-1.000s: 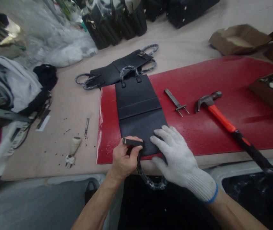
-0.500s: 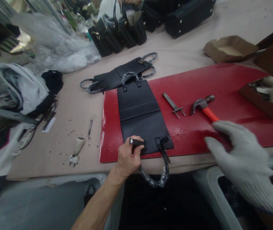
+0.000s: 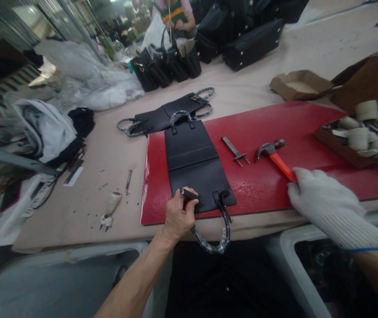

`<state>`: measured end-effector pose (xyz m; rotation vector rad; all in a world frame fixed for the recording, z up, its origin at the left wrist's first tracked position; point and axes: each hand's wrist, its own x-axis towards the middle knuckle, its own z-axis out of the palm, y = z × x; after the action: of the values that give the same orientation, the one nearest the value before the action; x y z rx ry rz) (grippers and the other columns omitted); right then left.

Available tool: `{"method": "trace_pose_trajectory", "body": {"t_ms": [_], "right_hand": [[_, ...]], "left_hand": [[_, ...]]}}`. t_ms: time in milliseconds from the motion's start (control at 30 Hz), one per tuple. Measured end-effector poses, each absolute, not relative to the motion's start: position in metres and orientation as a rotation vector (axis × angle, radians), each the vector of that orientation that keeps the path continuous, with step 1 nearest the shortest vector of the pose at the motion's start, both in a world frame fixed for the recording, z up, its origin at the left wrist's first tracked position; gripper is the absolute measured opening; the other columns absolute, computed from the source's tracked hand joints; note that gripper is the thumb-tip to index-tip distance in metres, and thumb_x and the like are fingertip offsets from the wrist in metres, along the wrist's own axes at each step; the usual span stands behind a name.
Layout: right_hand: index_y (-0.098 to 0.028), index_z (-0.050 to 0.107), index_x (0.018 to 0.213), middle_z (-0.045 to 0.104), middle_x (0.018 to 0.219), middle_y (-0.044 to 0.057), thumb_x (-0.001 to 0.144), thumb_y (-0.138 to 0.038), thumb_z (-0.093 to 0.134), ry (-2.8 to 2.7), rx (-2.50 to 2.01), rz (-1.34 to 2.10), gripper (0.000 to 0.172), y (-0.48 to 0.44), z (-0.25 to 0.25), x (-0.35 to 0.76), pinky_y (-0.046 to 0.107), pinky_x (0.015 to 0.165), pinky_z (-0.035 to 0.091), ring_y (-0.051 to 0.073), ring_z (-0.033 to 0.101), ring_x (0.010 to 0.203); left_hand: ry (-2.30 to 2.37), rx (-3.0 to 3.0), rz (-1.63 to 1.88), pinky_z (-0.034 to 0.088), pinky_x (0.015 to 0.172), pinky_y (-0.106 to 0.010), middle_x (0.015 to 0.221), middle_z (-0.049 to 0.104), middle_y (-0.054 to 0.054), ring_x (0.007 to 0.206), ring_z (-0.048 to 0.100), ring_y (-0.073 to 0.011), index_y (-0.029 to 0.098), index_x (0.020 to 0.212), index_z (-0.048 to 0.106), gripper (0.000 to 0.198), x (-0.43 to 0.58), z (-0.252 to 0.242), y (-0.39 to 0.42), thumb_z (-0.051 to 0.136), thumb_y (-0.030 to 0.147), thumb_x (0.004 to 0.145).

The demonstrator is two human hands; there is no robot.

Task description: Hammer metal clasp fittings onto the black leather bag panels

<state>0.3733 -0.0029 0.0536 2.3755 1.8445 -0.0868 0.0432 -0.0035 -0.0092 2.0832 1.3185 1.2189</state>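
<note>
Gripping the likely head-heavy hammer (image 3: 275, 158), best held low on its handle (image 3: 284, 168), is the right hand (image 3: 323, 198), while the left hand (image 3: 179, 215) clasps a dark tool (image 3: 189, 194)

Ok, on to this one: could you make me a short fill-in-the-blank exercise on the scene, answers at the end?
1. The gloved hand gripping the hammer is the person's ____ one.
2. The bare hand holds a dark tool at the black panel, which lies on a ____ mat.
3. In the picture, the two-pronged tool lies to the ____ of the hammer.
Missing words: right; red; left.
</note>
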Motion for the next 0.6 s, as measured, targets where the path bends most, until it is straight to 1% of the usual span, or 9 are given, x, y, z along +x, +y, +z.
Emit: {"method": "trace_pose_trajectory", "body": {"t_ms": [167, 233, 267, 367, 433, 467, 500, 533, 600], "right_hand": [[-0.003, 0.053, 0.129, 0.064, 0.101, 0.028, 0.097, -0.023, 0.030, 1.762, 2.417, -0.294, 0.044, 0.009, 0.059, 0.373, 0.040, 0.064, 0.036, 0.036, 0.069, 0.082], [-0.004, 0.054, 0.128, 0.065, 0.093, 0.024, 0.097, -0.026, 0.032, 1.791, 2.527, -0.440, 0.043, 0.009, 0.067, 0.372, 0.039, 0.065, 0.040, 0.033, 0.067, 0.078], [-0.006, 0.055, 0.125, 0.064, 0.087, 0.019, 0.097, -0.028, 0.034, 1.829, 2.610, -0.545, 0.041, 0.007, 0.074, 0.369, 0.038, 0.065, 0.041, 0.030, 0.065, 0.074], [-0.016, 0.058, 0.110, 0.054, 0.069, 0.003, 0.097, -0.037, 0.045, 1.970, 2.882, -1.116, 0.029, -0.008, 0.103, 0.351, 0.031, 0.054, 0.040, 0.019, 0.054, 0.056], [-0.020, 0.058, 0.106, 0.050, 0.065, -0.002, 0.097, -0.045, 0.050, 2.099, 2.869, -1.588, 0.029, -0.021, 0.123, 0.333, 0.028, 0.047, 0.040, 0.016, 0.050, 0.050], [-0.020, 0.059, 0.105, 0.051, 0.065, -0.003, 0.097, -0.050, 0.051, 2.196, 2.790, -1.724, 0.032, -0.027, 0.131, 0.324, 0.027, 0.046, 0.041, 0.016, 0.050, 0.049], [-0.020, 0.060, 0.103, 0.053, 0.066, -0.002, 0.097, -0.053, 0.052, 2.328, 2.675, -1.746, 0.034, -0.032, 0.137, 0.316, 0.027, 0.046, 0.043, 0.016, 0.052, 0.049], [-0.021, 0.060, 0.097, 0.055, 0.066, -0.001, 0.098, -0.054, 0.051, 2.471, 2.551, -1.655, 0.035, -0.035, 0.141, 0.309, 0.028, 0.047, 0.044, 0.016, 0.054, 0.051], [-0.022, 0.058, 0.083, 0.058, 0.065, 0.001, 0.098, -0.052, 0.049, 2.703, 2.322, -1.295, 0.034, -0.039, 0.145, 0.298, 0.029, 0.049, 0.043, 0.018, 0.057, 0.053]], "left_hand": [[1.269, 2.166, 1.234, 0.059, 0.079, -0.029, 0.094, 0.072, -0.006, 0.086, 0.073, -0.0191, 0.020, 0.105, 0.059, 0.013, 0.043, -0.011, -0.001, 0.056, 0.015, 0.093], [1.274, 2.157, 1.239, 0.060, 0.079, -0.030, 0.094, 0.072, -0.006, 0.085, 0.073, -0.0196, 0.020, 0.105, 0.059, 0.014, 0.044, -0.012, -0.001, 0.056, 0.016, 0.092], [1.282, 2.141, 1.233, 0.060, 0.079, -0.030, 0.094, 0.072, -0.006, 0.085, 0.073, -0.0198, 0.020, 0.105, 0.058, 0.014, 0.044, -0.013, -0.001, 0.056, 0.016, 0.092], [1.287, 2.085, 1.205, 0.060, 0.080, -0.031, 0.094, 0.071, -0.006, 0.086, 0.073, -0.0206, 0.022, 0.104, 0.057, 0.014, 0.044, -0.015, 0.000, 0.056, 0.016, 0.091], [1.275, 2.067, 1.199, 0.060, 0.081, -0.031, 0.095, 0.072, -0.006, 0.088, 0.073, -0.0211, 0.022, 0.104, 0.056, 0.014, 0.045, -0.016, 0.000, 0.056, 0.015, 0.091], [1.272, 2.066, 1.199, 0.060, 0.081, -0.032, 0.096, 0.072, -0.007, 0.089, 0.074, -0.0214, 0.022, 0.104, 0.056, 0.015, 0.045, -0.016, 0.000, 0.056, 0.015, 0.091], [1.272, 2.067, 1.196, 0.060, 0.081, -0.032, 0.096, 0.072, -0.007, 0.089, 0.074, -0.0217, 0.022, 0.104, 0.056, 0.015, 0.045, -0.017, 0.000, 0.056, 0.015, 0.091], [1.276, 2.070, 1.197, 0.060, 0.080, -0.032, 0.096, 0.073, -0.007, 0.089, 0.074, -0.0220, 0.022, 0.104, 0.056, 0.015, 0.045, -0.017, 0.000, 0.056, 0.015, 0.091], [1.278, 2.085, 1.198, 0.060, 0.078, -0.032, 0.095, 0.073, -0.007, 0.087, 0.073, -0.0223, 0.022, 0.103, 0.057, 0.016, 0.046, -0.017, 0.000, 0.057, 0.014, 0.090]]}}
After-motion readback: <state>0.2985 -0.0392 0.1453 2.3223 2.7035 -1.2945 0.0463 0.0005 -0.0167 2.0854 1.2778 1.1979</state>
